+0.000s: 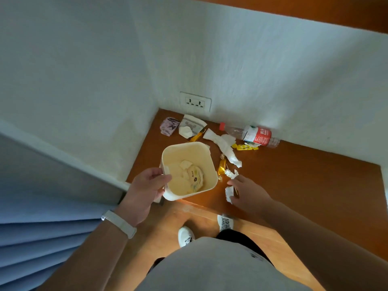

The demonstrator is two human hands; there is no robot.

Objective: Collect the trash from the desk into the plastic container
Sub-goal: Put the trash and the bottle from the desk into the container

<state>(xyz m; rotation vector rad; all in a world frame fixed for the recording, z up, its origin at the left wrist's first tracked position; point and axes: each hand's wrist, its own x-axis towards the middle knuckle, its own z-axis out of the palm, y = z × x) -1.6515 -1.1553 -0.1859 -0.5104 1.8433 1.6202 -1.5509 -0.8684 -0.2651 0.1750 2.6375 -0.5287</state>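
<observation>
My left hand [144,190] grips the near-left rim of a cream plastic container [206,152], held over the desk's front-left corner; wrappers and tissue lie inside. My right hand [248,192] reaches over the desk, fingers closing around a crumpled white tissue [228,194]. Just beyond its fingertips lie a small white wrapper [231,173] and a gold candy wrapper [221,169]. Farther back are a long twisted tissue [224,147], a yellow wrapper [244,147] and an empty plastic bottle [255,134] with a red label.
At the back corner of the brown desk [304,181] lie a purple packet [169,126], a white paper packet [192,126] and a yellow wrapper [196,137]. A wall socket [195,101] sits above. White walls close the desk at left and back. My shoes [185,236] stand on the floor below.
</observation>
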